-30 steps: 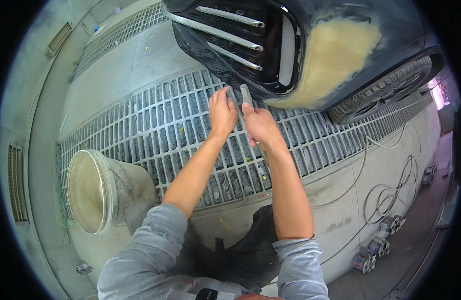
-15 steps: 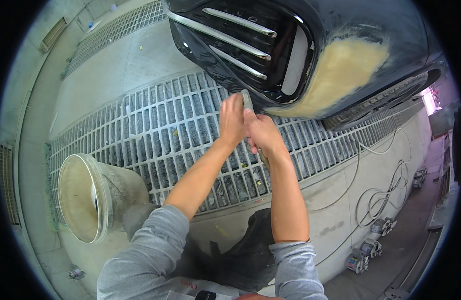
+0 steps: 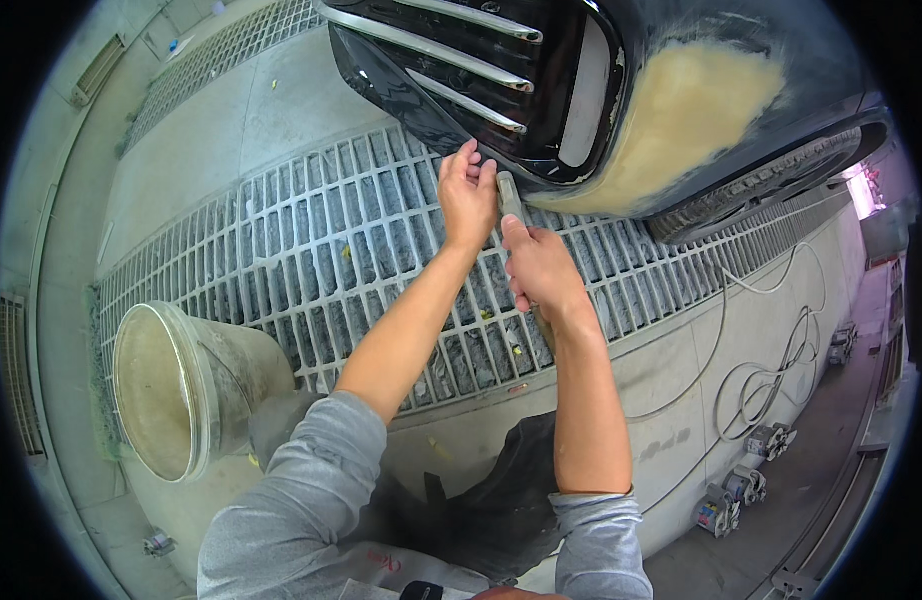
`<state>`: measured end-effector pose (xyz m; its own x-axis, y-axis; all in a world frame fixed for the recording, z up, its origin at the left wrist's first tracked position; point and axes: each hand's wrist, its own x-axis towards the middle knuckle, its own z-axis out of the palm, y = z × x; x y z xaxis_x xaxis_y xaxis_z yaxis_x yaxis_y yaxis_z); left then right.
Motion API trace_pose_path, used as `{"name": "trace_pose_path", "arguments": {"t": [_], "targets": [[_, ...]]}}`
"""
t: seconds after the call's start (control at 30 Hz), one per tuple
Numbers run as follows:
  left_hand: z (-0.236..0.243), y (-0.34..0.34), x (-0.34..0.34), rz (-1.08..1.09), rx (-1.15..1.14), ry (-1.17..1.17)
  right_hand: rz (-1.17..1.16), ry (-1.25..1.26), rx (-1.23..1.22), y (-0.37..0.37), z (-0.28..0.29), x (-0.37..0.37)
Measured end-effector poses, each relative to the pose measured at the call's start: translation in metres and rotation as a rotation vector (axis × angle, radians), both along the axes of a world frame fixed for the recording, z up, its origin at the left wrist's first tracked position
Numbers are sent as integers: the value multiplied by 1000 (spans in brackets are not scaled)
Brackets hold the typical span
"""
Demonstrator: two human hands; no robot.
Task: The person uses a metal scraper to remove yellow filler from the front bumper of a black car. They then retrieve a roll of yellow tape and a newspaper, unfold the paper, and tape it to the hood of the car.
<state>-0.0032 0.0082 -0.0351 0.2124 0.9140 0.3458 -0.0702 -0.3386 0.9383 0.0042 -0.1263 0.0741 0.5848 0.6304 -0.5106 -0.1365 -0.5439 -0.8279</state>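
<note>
My right hand (image 3: 543,268) is closed round a narrow grey hand tool (image 3: 510,192), thumb lying along it. Its flat, rounded end points at the lower edge of a dark car bumper (image 3: 406,98); the exact kind does not show. Just left of that end, my left hand (image 3: 467,208) has its fingers partly curled and apart near the bumper's lower edge, with nothing seen in them. I cannot tell whether the fingertips touch the bumper. Chrome strips (image 3: 471,58) cross the bumper's black grille, and a tan sanded patch (image 3: 686,115) covers the corner beside it.
Metal floor grating (image 3: 311,225) runs beneath the bumper. A dusty white bucket (image 3: 251,365) lies tipped toward the left. On the right are the car's wheel (image 3: 766,190), a looped hose (image 3: 751,395) on the concrete and several small devices (image 3: 719,510) by the wall.
My hands have drawn apart: the right came back nearer me with the tool, while the left moved slightly forward and its fingers loosened. The car sits a little higher in view.
</note>
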Motion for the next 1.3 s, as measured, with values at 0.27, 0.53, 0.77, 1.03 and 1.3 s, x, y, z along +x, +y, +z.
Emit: {"name": "trace_pose_path", "arguments": {"t": [0.27, 0.53, 0.77, 1.03, 1.3], "targets": [[-4, -5, 19, 83, -224, -192, -20, -11, -4, -3, 6, -4], [-6, -4, 24, 82, -278, -227, -29, -69, 13, -6, 6, -4], [-1, -10, 26, 83, -281, -320, -15, -77, -20, -11, 10, -3], [1, -14, 25, 156, -217, -217, -13, -81, -13, -17, 9, -1], [-9, -5, 27, 110, -237, -343, -6, -78, -12, -14, 6, 0]]}}
